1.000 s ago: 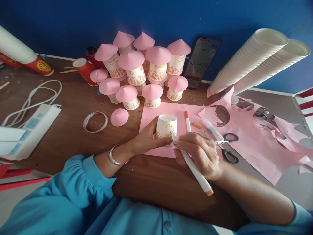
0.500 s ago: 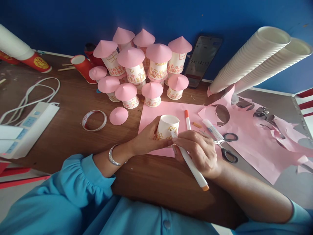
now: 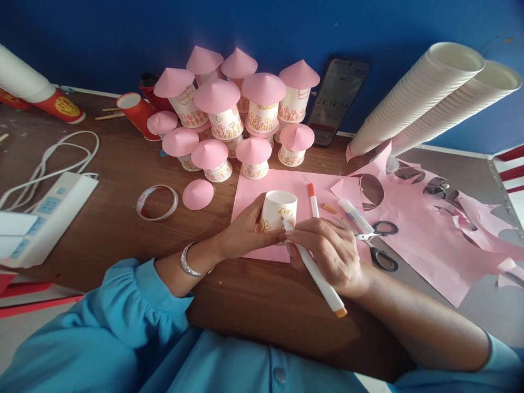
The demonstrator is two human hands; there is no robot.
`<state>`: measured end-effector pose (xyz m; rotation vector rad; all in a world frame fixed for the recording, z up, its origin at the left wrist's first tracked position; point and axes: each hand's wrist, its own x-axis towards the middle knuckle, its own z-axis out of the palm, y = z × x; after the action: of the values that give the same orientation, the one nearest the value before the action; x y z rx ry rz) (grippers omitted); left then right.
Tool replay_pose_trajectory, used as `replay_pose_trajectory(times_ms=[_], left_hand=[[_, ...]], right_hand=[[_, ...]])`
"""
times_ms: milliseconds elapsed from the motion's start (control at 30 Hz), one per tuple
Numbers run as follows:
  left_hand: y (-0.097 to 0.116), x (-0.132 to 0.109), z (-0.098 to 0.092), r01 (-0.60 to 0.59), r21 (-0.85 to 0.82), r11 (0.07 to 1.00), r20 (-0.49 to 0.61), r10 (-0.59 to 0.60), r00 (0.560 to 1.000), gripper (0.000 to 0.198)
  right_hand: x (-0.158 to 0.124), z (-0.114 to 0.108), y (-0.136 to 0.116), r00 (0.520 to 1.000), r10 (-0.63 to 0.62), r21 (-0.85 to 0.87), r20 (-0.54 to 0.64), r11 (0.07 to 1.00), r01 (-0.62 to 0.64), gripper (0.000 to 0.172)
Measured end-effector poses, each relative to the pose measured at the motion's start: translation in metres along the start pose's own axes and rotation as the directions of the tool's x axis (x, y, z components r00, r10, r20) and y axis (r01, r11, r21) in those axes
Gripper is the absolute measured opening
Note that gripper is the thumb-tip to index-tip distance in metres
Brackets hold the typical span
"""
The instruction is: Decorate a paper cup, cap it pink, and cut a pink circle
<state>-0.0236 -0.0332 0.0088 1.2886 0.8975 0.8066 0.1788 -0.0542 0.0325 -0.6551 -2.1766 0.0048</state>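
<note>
A white paper cup (image 3: 273, 210) with yellow-brown flowers drawn on its side is held by my left hand (image 3: 249, 226), thumb across the front and fingers around the far side. My right hand (image 3: 329, 254) is closed around a white marker (image 3: 317, 275) with an orange end, its tip at the cup's drawn side. Beneath the hands lies a sheet of pink paper (image 3: 254, 191). On it, just beyond my right hand, are a marker with a red-orange cap (image 3: 313, 196), a loose orange cap (image 3: 329, 208) and a glue stick (image 3: 355, 216).
Several cup houses with pink cone roofs (image 3: 216, 97) stand at the back, near a phone (image 3: 338, 103). Tall cup stacks (image 3: 421, 98), scissors (image 3: 379, 245) and pink scraps (image 3: 429, 256) are right. Left lie a tape roll (image 3: 157, 217), a pink cone (image 3: 198, 194) and a power strip (image 3: 61, 215).
The cup and both hands have shifted slightly left, and the cup appears turned a little. The marker tip stays at the cup's side. The phone timer has advanced by one second.
</note>
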Motion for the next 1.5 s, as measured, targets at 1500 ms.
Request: replay_pose_trajectory(times_ms=[1500], left_hand=[[0.0007,-0.0009,-0.0006,0.047,-0.117,0.992,0.027,-0.044,0.999,0.065]], right_hand=[[-0.0003,-0.0008,-0.0026,1.0,0.005,0.042,0.006,0.999,-0.005,0.027]])
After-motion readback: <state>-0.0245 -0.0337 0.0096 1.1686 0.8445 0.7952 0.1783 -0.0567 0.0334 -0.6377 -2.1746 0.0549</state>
